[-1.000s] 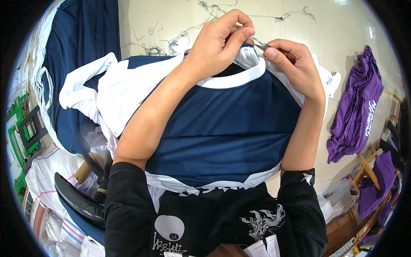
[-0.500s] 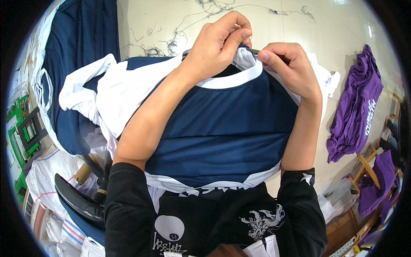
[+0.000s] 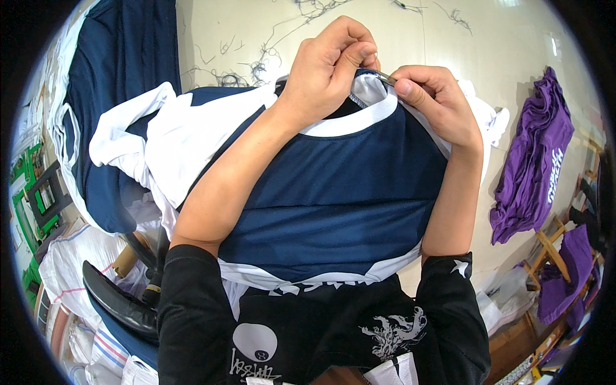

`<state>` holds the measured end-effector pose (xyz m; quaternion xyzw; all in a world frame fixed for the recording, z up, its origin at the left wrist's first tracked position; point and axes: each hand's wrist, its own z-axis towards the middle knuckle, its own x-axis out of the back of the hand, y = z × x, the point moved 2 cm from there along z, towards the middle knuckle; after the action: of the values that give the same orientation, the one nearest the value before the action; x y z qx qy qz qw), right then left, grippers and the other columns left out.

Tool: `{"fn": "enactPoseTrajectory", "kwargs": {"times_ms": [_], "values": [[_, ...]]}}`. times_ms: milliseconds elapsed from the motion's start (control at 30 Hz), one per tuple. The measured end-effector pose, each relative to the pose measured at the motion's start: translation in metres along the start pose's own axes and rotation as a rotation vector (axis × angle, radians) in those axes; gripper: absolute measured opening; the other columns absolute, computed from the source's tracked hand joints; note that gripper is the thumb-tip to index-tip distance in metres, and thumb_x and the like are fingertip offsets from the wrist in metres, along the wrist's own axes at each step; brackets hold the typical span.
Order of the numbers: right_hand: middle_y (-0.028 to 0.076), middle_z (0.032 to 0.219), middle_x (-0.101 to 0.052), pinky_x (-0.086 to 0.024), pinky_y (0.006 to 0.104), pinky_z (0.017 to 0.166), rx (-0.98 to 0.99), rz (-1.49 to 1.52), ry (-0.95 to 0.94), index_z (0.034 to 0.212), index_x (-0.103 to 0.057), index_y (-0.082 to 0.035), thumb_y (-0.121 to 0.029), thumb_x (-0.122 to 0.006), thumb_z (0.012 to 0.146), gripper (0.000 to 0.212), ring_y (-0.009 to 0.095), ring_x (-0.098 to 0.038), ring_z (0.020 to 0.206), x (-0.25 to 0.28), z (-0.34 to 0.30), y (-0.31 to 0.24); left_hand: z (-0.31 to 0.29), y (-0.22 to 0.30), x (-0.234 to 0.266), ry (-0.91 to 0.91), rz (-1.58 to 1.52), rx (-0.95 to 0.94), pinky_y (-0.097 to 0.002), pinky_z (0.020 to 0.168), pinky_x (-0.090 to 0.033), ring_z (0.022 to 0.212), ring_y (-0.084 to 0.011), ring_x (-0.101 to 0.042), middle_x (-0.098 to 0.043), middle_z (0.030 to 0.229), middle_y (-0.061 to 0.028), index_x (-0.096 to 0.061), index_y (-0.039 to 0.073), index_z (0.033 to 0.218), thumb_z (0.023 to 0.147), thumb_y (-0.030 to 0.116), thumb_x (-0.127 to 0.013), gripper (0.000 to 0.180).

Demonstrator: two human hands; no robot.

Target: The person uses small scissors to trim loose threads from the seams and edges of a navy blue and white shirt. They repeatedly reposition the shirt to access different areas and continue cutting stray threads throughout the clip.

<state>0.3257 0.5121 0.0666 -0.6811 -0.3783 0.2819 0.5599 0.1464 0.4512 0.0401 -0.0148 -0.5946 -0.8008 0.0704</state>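
I see a navy shirt (image 3: 333,192) with white sleeves and a white collar (image 3: 350,119) spread flat on the pale table (image 3: 449,38), its long axis running from my chest away toward the far edge, neck end farthest from me. Both hands meet at that far end. My left hand (image 3: 327,70) is curled narrow, thumb and fingers pinched on the top rim of the collar, lifting it a little. My right hand (image 3: 433,102) sits just beside it, to the right, also closed tight, gripping a thin metal tool (image 3: 383,77) whose tip points left into the fold of the collar right beneath the left thumb; I cannot tell whether it is a snipper or tweezers. So the spot being worked lies between the two hands, touching both, with the left hand slightly nearer to it. Compared with a second ago, the left hand has tucked in closer over the collar and the tool tip has slid further under it; the shirt itself has not shifted. A stack of purple shirts (image 3: 532,167) lies well apart on the right, and loose thread scraps (image 3: 256,64) dot the table beyond.
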Motion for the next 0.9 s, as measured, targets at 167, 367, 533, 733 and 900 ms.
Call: {"fn": "enactPoseTrajectory", "kwargs": {"times_ms": [167, 367, 533, 733, 900], "values": [[-0.003, 0.075, -0.059, -0.042, 0.0223, 0.066, -0.007, 0.026, -0.02, 0.087, -0.067, 0.002, -0.024, -0.062, 0.096, 0.028, 0.005, -0.049, 0.073, 0.003, 0.001, 0.005, 0.0, 0.002, 0.0, -0.025, 0.008, 0.023, -0.0219, 0.064, -0.046, 0.073, -0.0107, -0.059, -0.061, 0.077, -0.0065, -0.05, 0.004, 0.1, 0.103, 0.016, -0.046, 0.013], [0.0, 0.083, -0.062, -0.043, 0.021, 0.066, 0.043, 0.161, 0.241, 0.108, -0.063, 0.002, -0.018, -0.067, 0.092, 0.027, 0.006, -0.053, 0.074, -0.021, 0.015, 0.008, 0.007, -0.038, 0.016, 0.181, -0.26, 0.339, -0.0225, 0.062, -0.048, 0.072, -0.0115, -0.063, -0.066, 0.093, -0.0139, -0.05, 0.0, 0.106, 0.102, 0.011, -0.042, 0.015], [0.007, 0.095, -0.065, -0.047, 0.0223, 0.074, -0.01, -0.074, 0.188, 0.113, -0.063, 0.0, -0.012, -0.072, 0.085, 0.032, 0.01, -0.061, 0.085, -0.027, 0.031, 0.02, 0.014, -0.042, 0.03, 0.288, -0.189, 0.599, -0.0264, 0.069, -0.051, 0.078, -0.0161, -0.065, -0.067, 0.104, -0.0163, -0.046, -0.001, 0.115, 0.103, 0.017, -0.039, 0.023], [0.003, 0.096, -0.062, -0.043, 0.0228, 0.074, 0.075, -0.05, 0.474, 0.111, -0.065, -0.002, -0.006, -0.067, 0.086, 0.025, 0.008, -0.055, 0.083, -0.019, 0.029, 0.018, 0.014, -0.053, 0.065, 0.11, 0.154, 0.389, -0.0272, 0.072, -0.05, 0.082, -0.0166, -0.066, -0.066, 0.105, -0.015, -0.05, 0.001, 0.114, 0.101, 0.017, -0.044, 0.022], [0.01, 0.102, -0.066, -0.047, 0.0276, 0.082, 0.09, -0.055, 0.523, 0.11, -0.065, -0.002, -0.005, -0.062, 0.084, 0.026, 0.014, -0.061, 0.093, -0.006, 0.03, 0.03, 0.0, -0.009, 0.071, -0.378, 0.311, 0.513, -0.0297, 0.084, -0.048, 0.092, -0.0183, -0.065, -0.069, 0.101, -0.0125, -0.059, 0.004, 0.12, 0.095, 0.029, -0.059, 0.034]]}}
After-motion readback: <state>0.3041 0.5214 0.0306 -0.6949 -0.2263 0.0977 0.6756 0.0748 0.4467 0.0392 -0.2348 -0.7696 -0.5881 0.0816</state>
